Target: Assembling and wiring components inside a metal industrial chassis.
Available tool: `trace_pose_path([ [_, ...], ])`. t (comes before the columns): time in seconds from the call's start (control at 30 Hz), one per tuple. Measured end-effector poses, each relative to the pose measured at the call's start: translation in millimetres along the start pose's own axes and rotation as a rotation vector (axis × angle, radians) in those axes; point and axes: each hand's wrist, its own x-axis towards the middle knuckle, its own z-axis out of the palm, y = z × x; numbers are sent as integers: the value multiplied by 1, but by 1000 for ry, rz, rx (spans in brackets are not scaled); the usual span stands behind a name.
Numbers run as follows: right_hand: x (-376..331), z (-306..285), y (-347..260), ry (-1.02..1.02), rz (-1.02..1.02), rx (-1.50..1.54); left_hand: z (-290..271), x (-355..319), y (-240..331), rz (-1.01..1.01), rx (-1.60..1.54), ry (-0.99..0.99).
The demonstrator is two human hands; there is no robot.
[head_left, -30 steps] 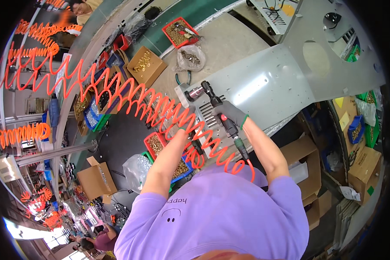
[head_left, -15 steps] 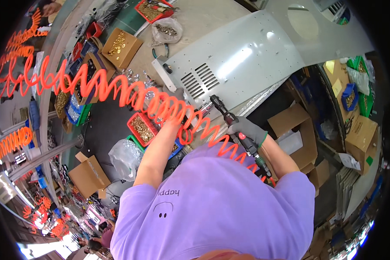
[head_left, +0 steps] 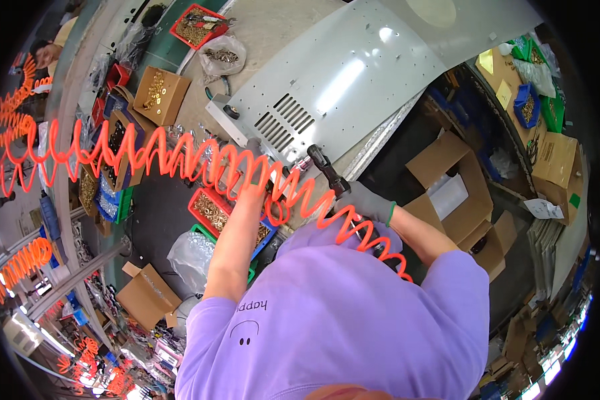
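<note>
A large grey sheet-metal panel (head_left: 393, 57) with slotted vents lies in front of me. My right hand (head_left: 368, 202), in a grey glove, is wrapped round a black air ratchet wrench (head_left: 325, 168). The ratchet's head rests close to the panel's near edge, below the slots. My left hand (head_left: 253, 147), also gloved in grey, reaches to the panel's near left corner. An orange coiled air hose (head_left: 200, 160) crosses in front of it, so its fingers are mostly hidden. Small shiny metal parts show between the two hands.
Below the bench edge, a red bin (head_left: 210, 210) of brass-coloured fasteners stands beside my left forearm. Farther left are a cardboard box (head_left: 161, 95) of fasteners and a clear bag (head_left: 221, 56) of hardware. An open carton (head_left: 450, 177) stands at the right.
The panel and bench have shifted left in view. The coiled hose has swung and stretched flatter across the left. My right hand keeps its hold on the air ratchet wrench.
</note>
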Motion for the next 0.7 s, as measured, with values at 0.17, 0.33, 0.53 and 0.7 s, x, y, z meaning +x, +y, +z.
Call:
trace_pose_path([
  [0.17,-1,-8,3,-130,-126,29,1,1,-3,15,49,-27],
  [0.33,1,1,-8,30,52,-13,-5,-2,2,55,104,8],
  [0.53,2,-4,-14,8,39,-88,-4,-1,1,94,161,38],
  [0.7,4,-8,-12,-7,13,-144,-5,0,-2,123,241,28],
])
